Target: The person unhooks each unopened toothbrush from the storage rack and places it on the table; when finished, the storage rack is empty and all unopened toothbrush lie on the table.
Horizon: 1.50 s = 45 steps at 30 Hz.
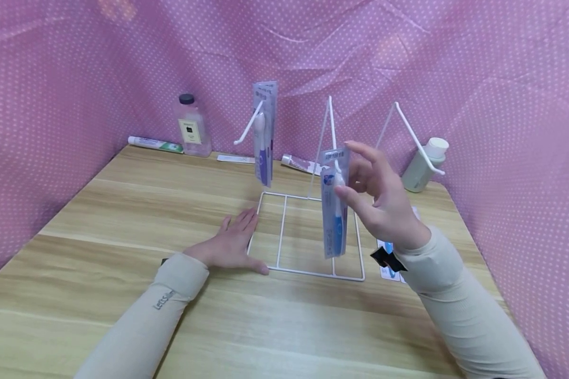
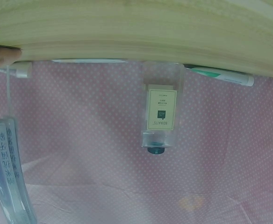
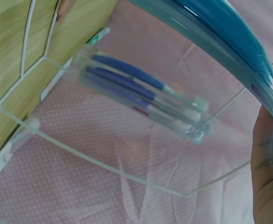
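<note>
A white wire rack [image 1: 281,231] with three upright hooks stands on the table. My left hand [image 1: 232,242] lies flat with fingers spread, pressing along the left side of its base. At the middle hook, my right hand [image 1: 379,200] pinches a packaged blue toothbrush [image 1: 333,221], thumb over the front of the pack and index finger at its top edge. The hook's tip shows at the pack's upper part. Packaged purple toothbrushes [image 1: 264,142] hang from the left hook, and the right wrist view shows their purple handles [image 3: 122,81]. The right hook [image 1: 419,139] carries nothing.
Behind the rack are a clear bottle with a black cap [image 1: 194,129], a green-and-white tube [image 1: 155,144], another tube [image 1: 301,164] and a grey-green bottle with a white cap [image 1: 424,166]. More blue packs [image 1: 388,272] lie under my right wrist. Pink dotted cloth surrounds the table.
</note>
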Tool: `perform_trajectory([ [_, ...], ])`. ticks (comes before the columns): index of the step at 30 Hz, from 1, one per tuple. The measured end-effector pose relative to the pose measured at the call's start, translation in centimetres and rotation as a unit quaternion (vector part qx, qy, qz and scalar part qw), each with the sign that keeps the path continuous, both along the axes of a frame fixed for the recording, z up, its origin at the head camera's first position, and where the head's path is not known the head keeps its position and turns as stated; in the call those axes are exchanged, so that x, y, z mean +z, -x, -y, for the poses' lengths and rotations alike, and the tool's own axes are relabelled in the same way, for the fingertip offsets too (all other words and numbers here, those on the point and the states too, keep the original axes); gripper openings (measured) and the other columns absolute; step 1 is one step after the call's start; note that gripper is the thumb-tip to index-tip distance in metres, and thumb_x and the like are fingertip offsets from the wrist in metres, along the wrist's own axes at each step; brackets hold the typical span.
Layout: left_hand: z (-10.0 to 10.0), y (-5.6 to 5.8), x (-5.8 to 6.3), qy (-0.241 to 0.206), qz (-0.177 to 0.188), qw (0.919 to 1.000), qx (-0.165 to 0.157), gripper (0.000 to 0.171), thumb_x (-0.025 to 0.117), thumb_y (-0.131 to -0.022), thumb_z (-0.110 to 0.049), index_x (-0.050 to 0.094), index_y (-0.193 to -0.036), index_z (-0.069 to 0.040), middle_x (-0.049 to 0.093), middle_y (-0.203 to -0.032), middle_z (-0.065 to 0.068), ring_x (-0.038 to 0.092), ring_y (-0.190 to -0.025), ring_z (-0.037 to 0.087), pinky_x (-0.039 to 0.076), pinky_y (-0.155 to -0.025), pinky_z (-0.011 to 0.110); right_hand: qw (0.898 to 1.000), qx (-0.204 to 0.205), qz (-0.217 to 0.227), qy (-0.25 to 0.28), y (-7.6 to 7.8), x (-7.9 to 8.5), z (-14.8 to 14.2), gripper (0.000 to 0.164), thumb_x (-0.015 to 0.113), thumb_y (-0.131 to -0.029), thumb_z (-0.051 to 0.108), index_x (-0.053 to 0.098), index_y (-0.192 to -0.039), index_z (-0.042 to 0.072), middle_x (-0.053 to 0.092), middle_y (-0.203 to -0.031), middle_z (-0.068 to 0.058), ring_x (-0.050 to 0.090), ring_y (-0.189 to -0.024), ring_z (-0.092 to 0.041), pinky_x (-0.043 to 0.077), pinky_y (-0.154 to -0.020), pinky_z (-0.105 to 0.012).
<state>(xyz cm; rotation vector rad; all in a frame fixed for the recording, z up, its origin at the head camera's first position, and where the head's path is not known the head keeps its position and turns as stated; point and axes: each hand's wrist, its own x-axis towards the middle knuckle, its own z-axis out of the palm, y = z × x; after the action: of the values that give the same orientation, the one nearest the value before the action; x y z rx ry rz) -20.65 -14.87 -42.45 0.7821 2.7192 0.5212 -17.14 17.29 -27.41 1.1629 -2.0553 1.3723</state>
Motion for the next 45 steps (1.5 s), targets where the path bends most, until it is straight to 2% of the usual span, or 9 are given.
perform_trajectory([
  [6,0.0,-0.1,0.1,-0.004,0.002,1.0,-0.001,0.145,0.077,-0.075,-0.081,0.007,-0.167,0.006,-0.006,-0.177,0.021,-0.004,-0.166,0.037,-0.006,-0.129,0.068,0.999,0.028,-0.009,0.02,-1.5,0.3,0.1,0.061,0.068,-0.099,-0.002,0.035,-0.15,-0.011,0.071,-0.105,-0.002,0.07,-0.088,-0.012,0.061,-0.079,-0.024],
  [13,0.1,-0.2,0.1,-0.005,0.008,1.0,0.0,0.144,0.076,-0.076,-0.081,0.005,-0.167,0.005,-0.008,-0.178,0.02,-0.006,-0.166,0.037,-0.006,-0.129,0.068,0.995,0.066,0.007,0.069,-3.9,1.2,-0.5,0.066,0.073,-0.101,0.011,0.036,-0.151,-0.012,0.072,-0.105,0.0,0.068,-0.083,-0.013,0.058,-0.075,-0.023],
  [17,0.0,-0.1,0.0,-0.005,0.003,1.0,-0.006,0.144,0.075,-0.076,-0.082,0.006,-0.167,0.005,-0.008,-0.178,0.02,-0.006,-0.166,0.037,-0.005,-0.129,0.068,0.996,0.076,0.03,0.042,-5.0,0.7,-2.3,0.065,0.071,-0.099,0.0,0.036,-0.152,-0.013,0.073,-0.106,-0.004,0.069,-0.083,-0.013,0.057,-0.074,-0.023],
  [24,0.0,0.2,0.1,-0.007,0.002,0.9999,-0.015,0.143,0.074,-0.077,-0.082,0.005,-0.167,0.005,-0.008,-0.177,0.021,-0.006,-0.166,0.038,-0.007,-0.128,0.068,0.988,-0.006,0.149,0.027,-4.8,-0.9,-7.9,0.075,0.057,-0.09,-0.028,0.04,-0.159,-0.002,0.075,-0.1,-0.006,0.071,-0.078,-0.014,0.06,-0.066,-0.024],
  [28,0.3,-0.1,0.4,-0.009,0.005,0.9999,-0.007,0.143,0.075,-0.077,-0.08,0.005,-0.167,0.006,-0.008,-0.177,0.022,-0.006,-0.166,0.038,-0.007,-0.128,0.067,0.976,-0.049,0.201,0.062,-3.4,-1.4,-11.7,0.072,0.056,-0.095,-0.024,0.042,-0.16,0.004,0.074,-0.097,-0.007,0.07,-0.073,-0.015,0.06,-0.06,-0.026],
  [32,0.4,-0.3,0.6,-0.015,0.009,0.9998,-0.002,0.142,0.076,-0.077,-0.079,0.006,-0.167,0.006,-0.007,-0.177,0.022,-0.006,-0.166,0.038,-0.006,-0.128,0.068,0.956,-0.105,0.265,0.068,-2.0,-1.9,-15.6,0.067,0.059,-0.104,-0.007,0.038,-0.164,0.013,0.073,-0.105,-0.002,0.071,-0.081,-0.012,0.061,-0.062,-0.026],
  [38,0.5,-0.2,0.5,-0.015,0.01,0.9998,-0.003,0.143,0.076,-0.077,-0.08,0.005,-0.167,0.006,-0.007,-0.177,0.022,-0.006,-0.166,0.038,-0.008,-0.128,0.068,0.914,-0.227,0.333,-0.046,0.9,-3.2,-20.4,0.071,0.06,-0.11,0.021,0.022,-0.171,0.019,0.071,-0.106,0.016,0.072,-0.081,-0.009,0.063,-0.069,-0.027],
  [42,0.4,-0.2,0.3,-0.013,0.01,0.9999,-0.005,0.144,0.075,-0.077,-0.081,0.004,-0.167,0.006,-0.007,-0.177,0.023,-0.006,-0.165,0.039,-0.007,-0.128,0.069,0.889,-0.246,0.377,-0.085,2.6,-4.4,-22.7,0.077,0.057,-0.111,0.028,0.013,-0.172,0.014,0.068,-0.104,0.022,0.07,-0.085,-0.006,0.063,-0.072,-0.028],
  [45,0.2,-0.2,0.3,-0.016,0.006,0.9998,-0.006,0.144,0.076,-0.077,-0.081,0.005,-0.167,0.006,-0.006,-0.177,0.023,-0.005,-0.165,0.04,-0.006,-0.128,0.07,0.878,-0.246,0.398,-0.103,3.6,-5.1,-23.7,0.079,0.055,-0.112,0.03,0.008,-0.171,0.009,0.067,-0.103,0.02,0.069,-0.087,-0.006,0.063,-0.074,-0.029],
])
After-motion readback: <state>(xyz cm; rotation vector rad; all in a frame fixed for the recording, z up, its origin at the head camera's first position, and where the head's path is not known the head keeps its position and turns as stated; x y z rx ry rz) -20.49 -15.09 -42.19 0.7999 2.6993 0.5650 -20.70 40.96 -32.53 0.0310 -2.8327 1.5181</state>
